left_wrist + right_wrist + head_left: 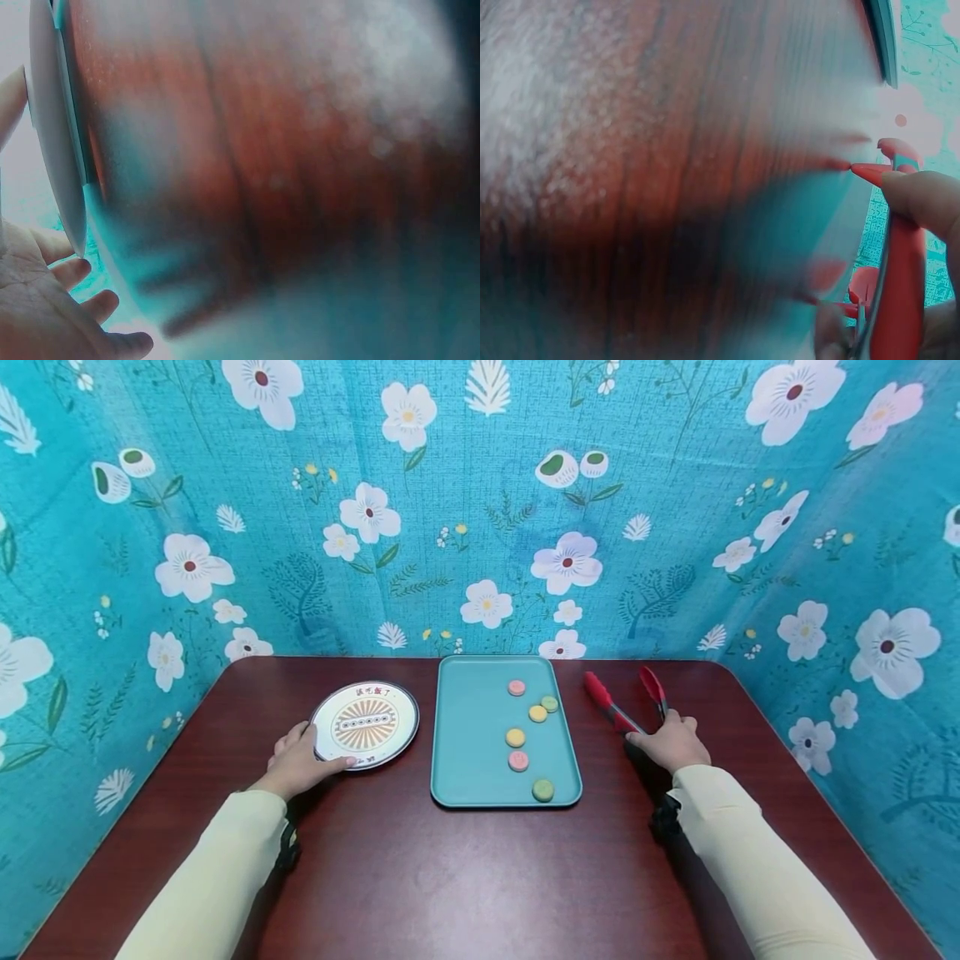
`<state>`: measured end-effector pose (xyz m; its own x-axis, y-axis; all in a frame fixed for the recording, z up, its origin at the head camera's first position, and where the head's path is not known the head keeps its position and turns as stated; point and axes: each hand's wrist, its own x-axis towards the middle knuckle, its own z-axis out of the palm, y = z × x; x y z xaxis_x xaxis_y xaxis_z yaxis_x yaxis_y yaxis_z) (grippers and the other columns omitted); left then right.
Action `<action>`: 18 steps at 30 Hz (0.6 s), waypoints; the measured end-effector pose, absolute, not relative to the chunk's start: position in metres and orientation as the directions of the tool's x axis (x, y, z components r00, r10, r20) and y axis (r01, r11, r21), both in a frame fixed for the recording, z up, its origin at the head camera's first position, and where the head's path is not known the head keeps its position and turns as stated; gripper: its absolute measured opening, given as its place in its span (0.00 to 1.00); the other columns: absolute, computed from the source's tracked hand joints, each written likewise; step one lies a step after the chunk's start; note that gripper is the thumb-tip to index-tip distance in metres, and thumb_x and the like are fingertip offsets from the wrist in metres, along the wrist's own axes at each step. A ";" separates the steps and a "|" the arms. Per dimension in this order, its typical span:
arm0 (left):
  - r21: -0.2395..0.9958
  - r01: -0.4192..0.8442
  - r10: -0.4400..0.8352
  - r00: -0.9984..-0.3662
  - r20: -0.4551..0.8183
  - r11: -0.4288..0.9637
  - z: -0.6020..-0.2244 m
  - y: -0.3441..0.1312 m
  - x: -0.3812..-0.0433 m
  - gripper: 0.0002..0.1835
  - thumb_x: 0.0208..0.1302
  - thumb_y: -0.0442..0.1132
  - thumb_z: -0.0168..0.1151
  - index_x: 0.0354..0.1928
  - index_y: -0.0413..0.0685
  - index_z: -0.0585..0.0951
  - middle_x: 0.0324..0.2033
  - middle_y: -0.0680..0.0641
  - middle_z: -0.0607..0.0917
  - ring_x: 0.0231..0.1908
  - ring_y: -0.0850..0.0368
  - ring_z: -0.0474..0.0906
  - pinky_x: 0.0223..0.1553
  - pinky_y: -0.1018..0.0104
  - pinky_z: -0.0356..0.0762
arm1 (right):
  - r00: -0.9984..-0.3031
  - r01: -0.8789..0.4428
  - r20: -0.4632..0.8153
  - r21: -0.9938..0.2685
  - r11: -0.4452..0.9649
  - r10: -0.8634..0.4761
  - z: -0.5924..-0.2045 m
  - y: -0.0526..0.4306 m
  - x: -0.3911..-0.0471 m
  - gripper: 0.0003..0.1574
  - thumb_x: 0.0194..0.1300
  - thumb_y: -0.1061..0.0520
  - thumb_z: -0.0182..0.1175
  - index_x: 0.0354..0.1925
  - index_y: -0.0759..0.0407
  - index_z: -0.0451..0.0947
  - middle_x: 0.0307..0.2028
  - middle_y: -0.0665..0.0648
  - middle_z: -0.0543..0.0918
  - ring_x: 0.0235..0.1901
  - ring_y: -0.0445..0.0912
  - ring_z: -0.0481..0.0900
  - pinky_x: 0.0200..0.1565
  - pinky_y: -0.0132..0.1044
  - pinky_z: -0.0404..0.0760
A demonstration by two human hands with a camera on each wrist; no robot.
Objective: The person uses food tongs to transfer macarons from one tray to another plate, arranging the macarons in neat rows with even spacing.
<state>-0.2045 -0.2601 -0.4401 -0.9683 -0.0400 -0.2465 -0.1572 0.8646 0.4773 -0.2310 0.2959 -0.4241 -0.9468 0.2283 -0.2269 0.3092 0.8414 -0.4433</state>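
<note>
At the left, my left hand (298, 764) grips a round white plate (401, 727) by its rim, the thumb along the near edge and the fingers at the left side. Edge-on in the left wrist view, the plate (56, 127) sits between thumb and fingers. My right hand (675, 743) holds red-and-metal tongs (599, 689), whose two red ends point away and stand apart. The right wrist view shows a red handle (900, 300) against the hand. Between the hands lies a blue-green tray (472, 735) with several small pink, yellow and green discs, such as a yellow disc (515, 737).
Everything lies on a dark reddish-brown table (450, 885). A blue floral cloth (450, 510) hangs behind it and along both sides. The tray stands near the table's back edge, between the plate and the tongs.
</note>
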 end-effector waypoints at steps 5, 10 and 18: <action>0.470 -0.156 -0.041 -0.968 -0.246 0.869 -0.442 -0.262 -0.205 0.63 0.53 0.66 0.64 0.72 0.28 0.44 0.68 0.26 0.47 0.65 0.27 0.42 0.63 0.30 0.47 | -0.948 0.307 -0.223 -0.464 0.831 0.226 -0.427 0.297 -0.232 0.62 0.56 0.39 0.64 0.68 0.77 0.46 0.51 0.78 0.58 0.43 0.66 0.69 0.42 0.60 0.77; 0.471 -0.165 -0.047 -0.967 -0.251 0.867 -0.443 -0.263 -0.206 0.64 0.52 0.67 0.64 0.72 0.28 0.44 0.68 0.26 0.46 0.65 0.26 0.42 0.63 0.30 0.47 | -0.953 0.299 -0.203 -0.490 0.819 0.227 -0.430 0.298 -0.232 0.62 0.56 0.40 0.65 0.69 0.76 0.45 0.52 0.77 0.58 0.44 0.66 0.69 0.44 0.61 0.76; 0.474 -0.162 -0.043 -0.967 -0.253 0.865 -0.443 -0.262 -0.207 0.64 0.52 0.67 0.64 0.72 0.29 0.44 0.69 0.25 0.46 0.65 0.26 0.42 0.63 0.30 0.47 | -0.969 0.246 -0.139 -0.536 0.808 0.204 -0.432 0.303 -0.229 0.65 0.53 0.42 0.69 0.71 0.72 0.45 0.57 0.77 0.58 0.50 0.67 0.67 0.47 0.65 0.74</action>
